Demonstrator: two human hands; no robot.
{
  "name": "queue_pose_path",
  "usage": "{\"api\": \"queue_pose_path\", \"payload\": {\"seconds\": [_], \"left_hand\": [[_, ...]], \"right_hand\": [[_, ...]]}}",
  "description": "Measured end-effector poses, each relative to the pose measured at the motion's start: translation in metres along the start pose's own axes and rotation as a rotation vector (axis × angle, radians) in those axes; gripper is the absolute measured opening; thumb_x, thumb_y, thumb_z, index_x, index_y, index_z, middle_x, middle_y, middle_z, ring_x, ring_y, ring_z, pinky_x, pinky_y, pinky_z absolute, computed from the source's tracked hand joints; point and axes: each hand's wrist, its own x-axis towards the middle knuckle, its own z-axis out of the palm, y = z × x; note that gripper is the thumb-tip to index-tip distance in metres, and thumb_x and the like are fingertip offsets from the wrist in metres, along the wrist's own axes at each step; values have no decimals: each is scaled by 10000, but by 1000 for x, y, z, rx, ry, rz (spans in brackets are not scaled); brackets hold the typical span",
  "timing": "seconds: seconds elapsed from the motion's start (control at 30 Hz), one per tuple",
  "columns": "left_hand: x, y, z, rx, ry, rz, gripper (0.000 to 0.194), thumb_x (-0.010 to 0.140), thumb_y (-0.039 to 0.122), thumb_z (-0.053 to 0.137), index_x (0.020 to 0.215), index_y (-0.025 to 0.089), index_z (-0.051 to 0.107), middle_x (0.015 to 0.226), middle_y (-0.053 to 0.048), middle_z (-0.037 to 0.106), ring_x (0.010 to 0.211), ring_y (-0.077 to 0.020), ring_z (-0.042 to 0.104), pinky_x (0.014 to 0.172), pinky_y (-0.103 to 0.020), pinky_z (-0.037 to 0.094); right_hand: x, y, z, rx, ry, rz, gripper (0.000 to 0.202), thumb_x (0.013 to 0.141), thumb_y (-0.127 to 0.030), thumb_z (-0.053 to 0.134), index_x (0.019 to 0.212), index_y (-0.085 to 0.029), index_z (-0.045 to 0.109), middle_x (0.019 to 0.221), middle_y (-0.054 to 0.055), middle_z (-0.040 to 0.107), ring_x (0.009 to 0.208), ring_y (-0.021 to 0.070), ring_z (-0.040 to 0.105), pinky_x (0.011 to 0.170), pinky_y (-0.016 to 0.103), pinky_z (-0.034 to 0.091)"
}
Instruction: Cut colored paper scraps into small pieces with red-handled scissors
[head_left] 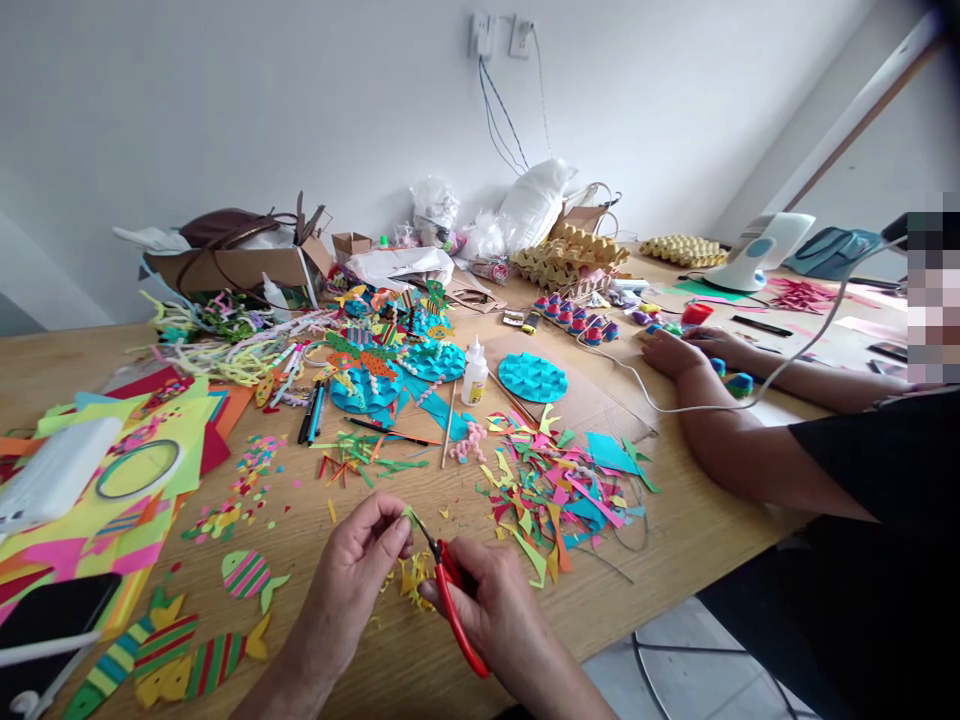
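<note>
Between the thumb and fingers of my left hand (360, 550) is a small piece of green paper (409, 513). My right hand (499, 590) grips red-handled scissors (451, 600), whose blades point up and left and reach the green paper. Yellow paper snippets (415, 580) lie on the table beneath the two hands. To the left of my left hand rest striped paper fish: a green and pink one (247, 575) by itself, and several overlapping ones (169, 640) nearer the table's front edge.
Colourful paper scraps (562, 490) spread right of centre. A glue bottle (475, 375) stands beside a blue scalloped disc (532, 377). At left are coloured sheets (193, 440) and a black phone (56, 605). A co-worker's arms (720, 430) extend over the right side, near a white cable (637, 385).
</note>
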Motion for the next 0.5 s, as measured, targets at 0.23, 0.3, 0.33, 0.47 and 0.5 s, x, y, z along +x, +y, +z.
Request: {"api": "queue_pose_path", "payload": {"seconds": [0.23,0.3,0.33,0.47,0.5], "left_hand": [[0,5,-1,61,-62,-19,139,770,252,530,648,184,538,581,42,477,591,-131,455,577,-208,391],[-1,4,-3,60,-76,-23,130,771,249,528,659,184,539,583,44,482,591,-128,456,578,-207,391],[-1,4,-3,57,-79,-26,128,771,248,528,661,183,540,582,46,483,590,-127,457,577,-206,392],[-1,1,-4,41,-76,-36,125,769,248,538,661,185,544,581,49,490,589,-124,468,575,-199,399],[-1,1,-4,34,-68,-40,116,765,248,545,667,185,549,585,49,495,590,-125,473,575,-198,403]], "right_hand": [[1,-5,-3,12,-39,43,359,770,-415,535,562,-189,350,496,-67,340,458,71,283,439,190,189],[1,-3,-3,27,-45,31,371,772,-419,536,559,-191,335,492,-72,322,456,68,265,435,189,184],[1,-2,-3,32,-45,27,378,772,-425,535,557,-191,329,489,-74,312,455,68,256,432,189,182],[1,0,-4,24,-43,12,405,776,-451,525,542,-192,321,476,-77,283,445,66,239,423,194,173],[1,1,-4,20,-42,7,407,777,-453,524,538,-191,324,473,-78,280,442,65,238,421,195,172]]}}
